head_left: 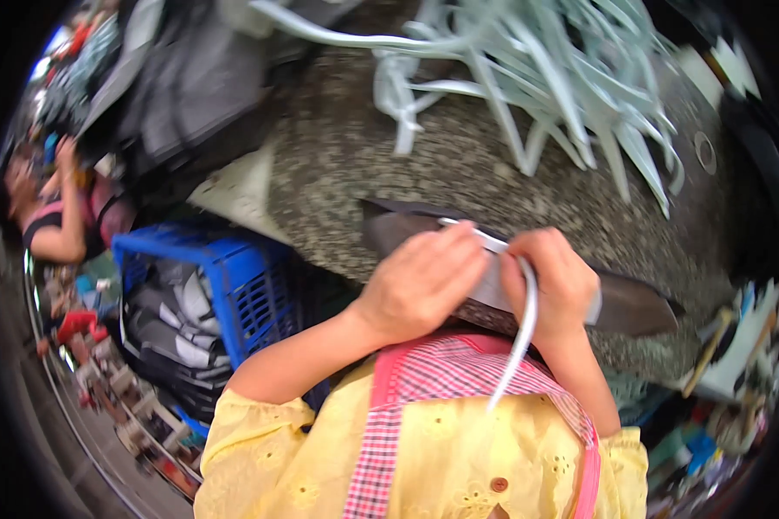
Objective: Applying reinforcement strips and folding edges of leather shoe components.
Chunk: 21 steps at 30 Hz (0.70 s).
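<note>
A dark brown, flat, curved piece (632, 303) of sheet material lies in front of me, with a paler grey patch in its middle. Along its far edge runs a narrow white strip (521, 350), whose free end hangs down over my apron. My left hand (428, 281) is closed over the edge of the piece, its fingertips pressed on the strip. Close beside it, my right hand (556, 281) pinches the strip between thumb and bent fingers. The fingertips hide exactly how strip and piece meet.
A speckled grey tabletop (320, 164) bears a heap of pale strips (537, 78) at the far side. Dark grey sheets (199, 86) lie at far left. Left of me stands a blue crate (221, 259) holding grey and black pieces. Another person (65, 208) is further left.
</note>
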Each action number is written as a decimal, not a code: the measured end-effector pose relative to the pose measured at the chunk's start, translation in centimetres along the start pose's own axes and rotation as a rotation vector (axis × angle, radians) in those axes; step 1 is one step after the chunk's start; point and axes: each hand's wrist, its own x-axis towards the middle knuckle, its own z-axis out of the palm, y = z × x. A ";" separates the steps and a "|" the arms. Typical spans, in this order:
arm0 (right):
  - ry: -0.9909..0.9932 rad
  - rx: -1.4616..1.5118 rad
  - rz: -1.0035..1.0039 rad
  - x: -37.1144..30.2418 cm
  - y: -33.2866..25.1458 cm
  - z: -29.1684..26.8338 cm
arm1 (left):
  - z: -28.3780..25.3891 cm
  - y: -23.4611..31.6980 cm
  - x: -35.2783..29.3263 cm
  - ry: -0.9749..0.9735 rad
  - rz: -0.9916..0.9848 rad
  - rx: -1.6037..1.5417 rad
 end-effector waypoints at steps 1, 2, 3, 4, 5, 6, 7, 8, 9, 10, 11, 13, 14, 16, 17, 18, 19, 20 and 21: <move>-0.003 0.040 0.003 0.0 0.1 0.0 | 0.2 0.2 -0.2 0.020 -0.003 0.001; -0.006 0.087 -0.003 -0.3 0.5 -0.3 | 0.6 0.6 -0.1 0.042 -0.005 0.016; -0.006 0.066 0.042 -0.9 0.7 -0.7 | 0.8 0.8 0.0 0.044 0.017 0.017; -0.025 0.084 0.126 -1.3 1.0 -1.2 | 1.2 0.4 0.3 0.049 0.051 0.014; -0.035 0.108 0.159 -1.7 1.4 -1.3 | 1.8 0.3 0.1 0.074 0.056 0.028; -0.029 0.075 0.122 -1.7 1.9 -1.4 | 2.7 0.4 0.0 0.101 0.067 0.022; -0.043 0.080 0.080 -1.2 2.1 -1.5 | 3.3 0.6 0.1 0.138 0.045 0.058; -0.073 0.099 0.058 -0.7 2.7 -1.5 | 3.7 0.7 0.1 0.175 0.034 0.076; -0.105 0.097 0.043 -0.2 2.9 -1.7 | 3.7 1.1 0.2 0.171 0.003 0.100; -0.134 0.088 0.036 0.1 2.9 -1.8 | 3.6 1.2 0.1 0.179 -0.013 0.117; -0.143 0.091 0.023 0.2 2.7 -1.7 | 3.7 1.3 0.0 0.186 -0.018 0.139; -0.114 0.155 0.052 -0.2 2.4 -2.3 | 3.2 1.7 0.7 0.224 0.014 0.167; -0.084 0.160 0.014 -0.3 2.6 -2.1 | 2.9 1.6 0.8 0.232 0.046 0.177; -0.065 0.124 0.028 -0.3 2.4 -1.6 | 2.5 1.2 0.6 0.188 0.083 0.112; -0.062 0.102 0.052 -0.3 2.2 -1.0 | 2.4 1.1 0.2 0.151 0.053 0.122; -0.052 0.124 0.013 0.0 2.5 -0.5 | 2.1 0.9 -0.2 0.118 0.033 0.123; -0.079 0.109 -0.004 0.6 1.7 -0.8 | 1.6 0.7 -0.2 0.072 0.021 0.140; -0.081 0.134 -0.016 0.8 1.6 -1.0 | 1.2 0.7 0.0 0.029 0.004 0.154; -0.097 0.209 0.030 0.9 1.4 -1.3 | 1.0 0.7 0.0 -0.002 -0.029 0.133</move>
